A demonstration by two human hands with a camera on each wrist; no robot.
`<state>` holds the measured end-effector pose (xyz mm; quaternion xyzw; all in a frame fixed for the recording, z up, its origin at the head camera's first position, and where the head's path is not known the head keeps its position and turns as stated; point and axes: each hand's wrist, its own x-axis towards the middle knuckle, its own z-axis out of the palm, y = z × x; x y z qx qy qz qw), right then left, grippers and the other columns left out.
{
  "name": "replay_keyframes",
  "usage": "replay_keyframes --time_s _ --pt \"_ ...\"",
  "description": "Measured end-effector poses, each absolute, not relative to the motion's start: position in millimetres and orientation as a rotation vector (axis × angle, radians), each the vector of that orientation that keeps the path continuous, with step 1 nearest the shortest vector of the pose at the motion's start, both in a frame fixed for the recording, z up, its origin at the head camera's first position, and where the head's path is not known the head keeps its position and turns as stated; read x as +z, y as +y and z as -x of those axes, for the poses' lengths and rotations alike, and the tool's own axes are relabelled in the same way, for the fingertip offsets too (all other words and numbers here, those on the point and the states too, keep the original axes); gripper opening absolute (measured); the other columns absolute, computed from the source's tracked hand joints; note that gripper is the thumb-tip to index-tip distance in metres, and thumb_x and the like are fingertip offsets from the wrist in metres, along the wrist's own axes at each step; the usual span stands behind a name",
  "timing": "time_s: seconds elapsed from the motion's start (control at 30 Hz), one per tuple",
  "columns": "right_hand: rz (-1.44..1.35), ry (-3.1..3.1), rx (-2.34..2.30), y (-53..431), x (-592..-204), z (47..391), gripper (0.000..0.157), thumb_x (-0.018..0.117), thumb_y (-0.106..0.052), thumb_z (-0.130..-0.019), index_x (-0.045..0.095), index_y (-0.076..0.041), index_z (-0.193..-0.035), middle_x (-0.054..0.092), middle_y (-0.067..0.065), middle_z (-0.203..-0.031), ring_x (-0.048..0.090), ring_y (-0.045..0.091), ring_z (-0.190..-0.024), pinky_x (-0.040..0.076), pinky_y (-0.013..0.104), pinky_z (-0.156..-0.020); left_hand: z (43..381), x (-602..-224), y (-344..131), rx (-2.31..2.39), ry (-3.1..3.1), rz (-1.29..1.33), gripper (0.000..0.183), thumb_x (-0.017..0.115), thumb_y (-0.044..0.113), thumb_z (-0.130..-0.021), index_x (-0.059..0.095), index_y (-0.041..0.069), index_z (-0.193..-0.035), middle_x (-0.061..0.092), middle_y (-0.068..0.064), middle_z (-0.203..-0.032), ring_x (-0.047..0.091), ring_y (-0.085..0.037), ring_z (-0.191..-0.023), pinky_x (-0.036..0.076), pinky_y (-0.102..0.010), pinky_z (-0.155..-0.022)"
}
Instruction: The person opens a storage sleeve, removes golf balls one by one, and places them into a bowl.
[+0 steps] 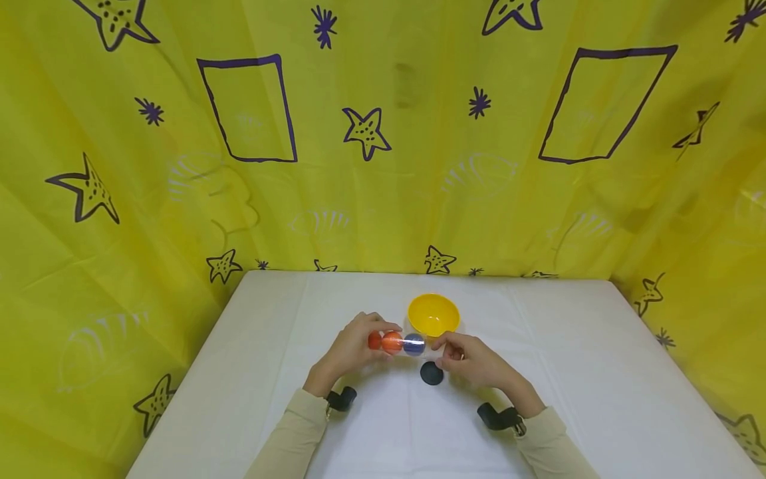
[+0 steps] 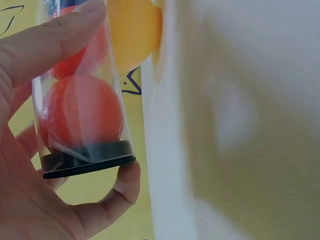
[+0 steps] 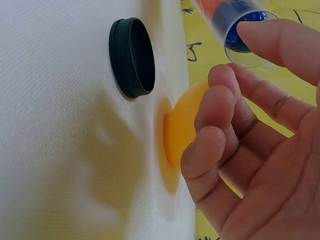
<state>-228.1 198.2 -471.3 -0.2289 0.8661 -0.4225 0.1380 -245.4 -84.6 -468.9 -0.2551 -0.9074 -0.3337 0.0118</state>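
My left hand [image 1: 354, 342] grips a clear plastic tube [image 2: 127, 127] with a black cap [image 2: 90, 159] on its lower end in the left wrist view. Inside sit a red ball [image 2: 82, 112], an orange-red ball [image 1: 391, 342] and a dimpled blue ball [image 3: 245, 32]. The tube lies roughly level across the head view. At its uncapped right end, the thumb and index finger of my right hand [image 1: 469, 359] are on either side of the rim; the other fingers are curled. A loose black cap [image 3: 132, 57] rests on the table just below that end.
Just beyond the tube, a yellow bowl [image 1: 433, 314] stands on the white-covered table [image 1: 359, 439]. A yellow curtain [image 1: 383, 199] with drawn stars surrounds the table at the back and sides. Black straps with camera mounts are on both wrists.
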Motion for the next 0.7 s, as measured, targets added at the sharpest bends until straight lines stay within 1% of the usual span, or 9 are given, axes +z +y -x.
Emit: replay_keyframes --time_s 0.23,0.4,0.53,0.7 --pt "0.649 2.492 -1.229 197.6 -472.3 228.3 0.025 0.063 -0.03 -0.093 0.062 -0.014 -0.111 0.056 0.001 -0.08 0.052 0.017 -0.074 0.045 0.025 -0.062 245.1 -467.2 -82.0 -1.034 -2.836 0.786 0.044 0.083 0.019 -0.075 0.069 0.025 -0.116 0.058 0.008 -0.104 0.047 -0.014 -0.099 0.045 -0.029 -0.083" --pt "0.664 2.491 -1.244 196.8 -473.6 229.0 0.025 0.064 -0.03 -0.092 0.061 -0.013 -0.111 0.057 0.001 -0.08 0.053 0.016 -0.073 0.045 0.025 -0.061 244.9 -466.5 -80.7 -1.008 -2.832 0.789 0.042 0.082 0.02 -0.076 0.069 0.026 -0.115 0.058 0.01 -0.102 0.044 -0.011 -0.098 0.045 -0.027 -0.083" --pt "0.66 2.486 -1.261 195.1 -475.9 229.7 0.029 0.064 -0.03 -0.092 0.059 -0.012 -0.115 0.058 0.001 -0.081 0.054 0.016 -0.072 0.046 0.024 -0.06 244.7 -465.1 -79.4 -0.966 -2.816 0.808 0.042 0.082 0.02 -0.076 0.069 0.026 -0.115 0.058 0.009 -0.102 0.045 -0.011 -0.098 0.044 -0.028 -0.083" --pt "0.614 2.449 -1.293 191.7 -477.3 228.7 0.034 0.064 -0.032 -0.092 0.056 -0.013 -0.119 0.06 0.002 -0.085 0.056 0.017 -0.073 0.05 0.026 -0.061 243.6 -463.1 -77.5 -0.923 -2.802 0.818 0.042 0.083 0.019 -0.075 0.069 0.026 -0.114 0.058 0.007 -0.102 0.044 -0.013 -0.097 0.039 -0.029 -0.08"
